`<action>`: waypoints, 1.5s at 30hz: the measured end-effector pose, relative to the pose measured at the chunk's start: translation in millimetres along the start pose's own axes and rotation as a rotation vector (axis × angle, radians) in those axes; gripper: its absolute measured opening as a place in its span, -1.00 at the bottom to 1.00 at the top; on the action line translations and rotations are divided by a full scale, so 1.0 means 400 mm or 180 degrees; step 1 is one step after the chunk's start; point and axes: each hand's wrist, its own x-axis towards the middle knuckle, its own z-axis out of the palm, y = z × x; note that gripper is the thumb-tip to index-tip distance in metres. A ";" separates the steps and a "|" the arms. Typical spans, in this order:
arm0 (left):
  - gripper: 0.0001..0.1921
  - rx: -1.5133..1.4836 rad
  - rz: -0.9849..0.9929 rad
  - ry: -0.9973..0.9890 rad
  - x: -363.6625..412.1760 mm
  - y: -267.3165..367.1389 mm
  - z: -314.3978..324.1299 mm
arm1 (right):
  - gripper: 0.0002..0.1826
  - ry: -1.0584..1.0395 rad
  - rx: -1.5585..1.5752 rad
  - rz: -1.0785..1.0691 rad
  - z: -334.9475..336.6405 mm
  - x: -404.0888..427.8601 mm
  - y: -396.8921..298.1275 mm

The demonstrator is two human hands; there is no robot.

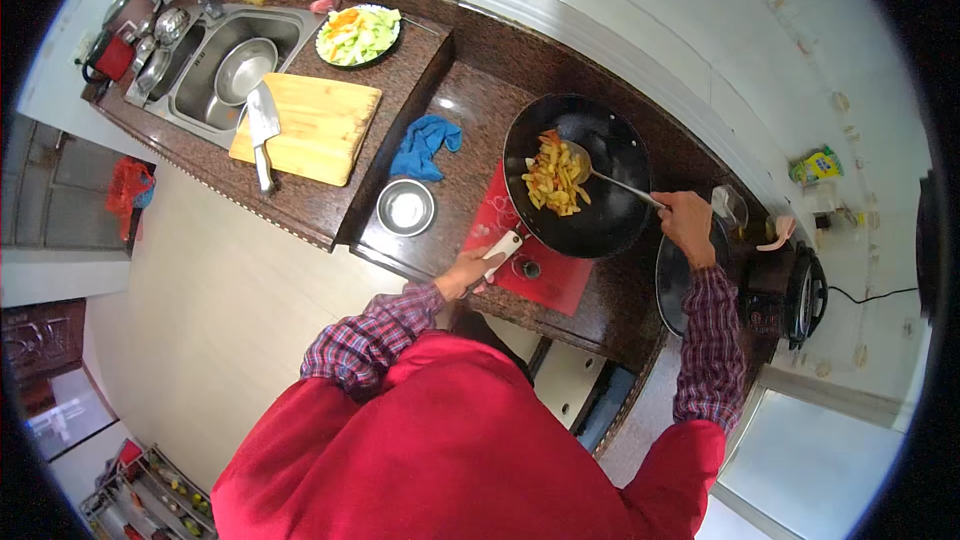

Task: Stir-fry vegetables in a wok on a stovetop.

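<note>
A black wok (615,217) sits over a red gas stove (562,289). My left hand (469,272) is closed around its pale handle (504,247). With my right hand (686,225) I grip the handle of a metal ladle (619,184), whose bowl touches the cooked food pieces (556,176) on the wok's left side. The food is yellow-brown with some reddish bits. Left of the stove are an empty-looking steel bowl (406,208) and a crumpled blue cloth (426,148). The burner under the wok is hidden.
On the raised counter at left, a cleaver (262,127) lies on a wooden cutting board (322,131), near a plate of sliced vegetables (358,35). A sink (289,30) holds a metal basin (246,71). A dark lid (671,289) and an electric cooker (784,296) stand at right.
</note>
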 end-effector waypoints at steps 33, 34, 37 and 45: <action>-0.67 0.0052 0.0019 0.0206 0.000 0.001 -0.006 | -0.62 0.1233 0.0455 0.1196 0.303 -0.261 -0.076; -0.68 0.0037 0.0041 0.0184 0.005 -0.005 -0.009 | -0.62 0.1307 0.0254 0.1217 0.300 -0.260 -0.088; -0.69 0.0045 0.0047 0.0132 0.013 -0.011 -0.009 | -0.73 0.1398 0.0000 0.1446 0.342 -0.251 -0.100; -0.70 0.0100 0.0023 0.0188 0.013 -0.010 -0.004 | -0.69 0.0661 0.0719 0.1209 0.364 -0.272 -0.091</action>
